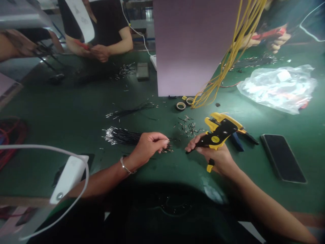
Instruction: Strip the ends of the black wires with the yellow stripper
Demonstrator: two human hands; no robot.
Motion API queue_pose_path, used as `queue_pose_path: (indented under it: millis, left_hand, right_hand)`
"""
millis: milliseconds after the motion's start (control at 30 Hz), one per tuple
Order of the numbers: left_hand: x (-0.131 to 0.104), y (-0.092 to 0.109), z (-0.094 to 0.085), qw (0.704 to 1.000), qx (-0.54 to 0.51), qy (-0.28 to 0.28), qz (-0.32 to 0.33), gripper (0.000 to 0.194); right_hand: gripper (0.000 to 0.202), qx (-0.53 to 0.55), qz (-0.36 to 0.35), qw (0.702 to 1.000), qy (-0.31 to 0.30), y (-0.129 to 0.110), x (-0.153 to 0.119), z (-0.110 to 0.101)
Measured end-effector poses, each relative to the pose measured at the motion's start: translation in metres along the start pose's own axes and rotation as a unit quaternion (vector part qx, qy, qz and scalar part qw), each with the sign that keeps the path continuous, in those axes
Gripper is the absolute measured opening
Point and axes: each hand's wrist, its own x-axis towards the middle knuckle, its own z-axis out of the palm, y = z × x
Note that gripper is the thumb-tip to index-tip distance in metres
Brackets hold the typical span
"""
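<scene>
My right hand (220, 157) grips a yellow and black wire stripper (215, 135), its jaws up and its handle inside my palm. My left hand (152, 145) is closed in a pinch, with a thin black wire (174, 139) poking out to the right of the fingertips. Under and beside that hand lies a bundle of black wires (124, 135), their bare, shiny ends fanned to the left. Small cut scraps of black wire (189, 127) are scattered between the hands, slightly farther away. A smaller group of black wires (132, 110) rests beyond the bundle.
Blue-handled pliers (237, 141) lie behind the stripper, left of a phone (283, 157). Tape rolls (180, 106) and hanging yellow wires (215, 88) are by a pale panel (190, 51). A plastic bag (279, 88), a white power strip (69, 178) and co-workers' hands (100, 52) surround the area.
</scene>
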Motion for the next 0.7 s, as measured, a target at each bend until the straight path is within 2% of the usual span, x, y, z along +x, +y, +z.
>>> queue_pose_path:
  millis: [67, 167, 333, 400, 467, 600, 700]
  left_hand:
    - [0.001, -0.001, -0.001, 1.000, 0.004, 0.008, -0.007, 0.008]
    - [0.005, -0.006, -0.003, 1.000, 0.017, 0.017, 0.006, 0.010]
    - [0.015, -0.010, -0.013, 0.985, 0.145, 0.048, 0.085, 0.011]
    - [0.019, -0.012, -0.015, 0.975, 0.181, 0.035, 0.123, 0.012]
    - [0.023, -0.015, -0.015, 0.971, 0.191, 0.011, 0.142, 0.013]
    - [0.027, -0.023, -0.014, 0.965, 0.219, -0.028, 0.141, 0.014]
    - [0.028, -0.026, -0.014, 0.958, 0.248, -0.035, 0.139, 0.016]
  right_hand:
    - [0.018, 0.012, -0.004, 1.000, 0.006, -0.002, 0.000, 0.000]
    - [0.018, 0.053, 0.043, 0.998, -0.014, 0.002, -0.004, 0.006]
    - [0.023, 0.089, 0.135, 0.982, -0.102, 0.035, -0.019, 0.024]
    - [0.023, 0.071, 0.154, 0.977, -0.127, 0.048, -0.024, 0.028]
    - [0.022, 0.045, 0.153, 0.979, -0.126, 0.055, -0.024, 0.030]
    - [0.019, 0.000, 0.101, 0.993, -0.057, 0.050, -0.007, 0.021]
    - [0.016, -0.018, 0.016, 0.998, 0.061, 0.034, 0.010, 0.007]
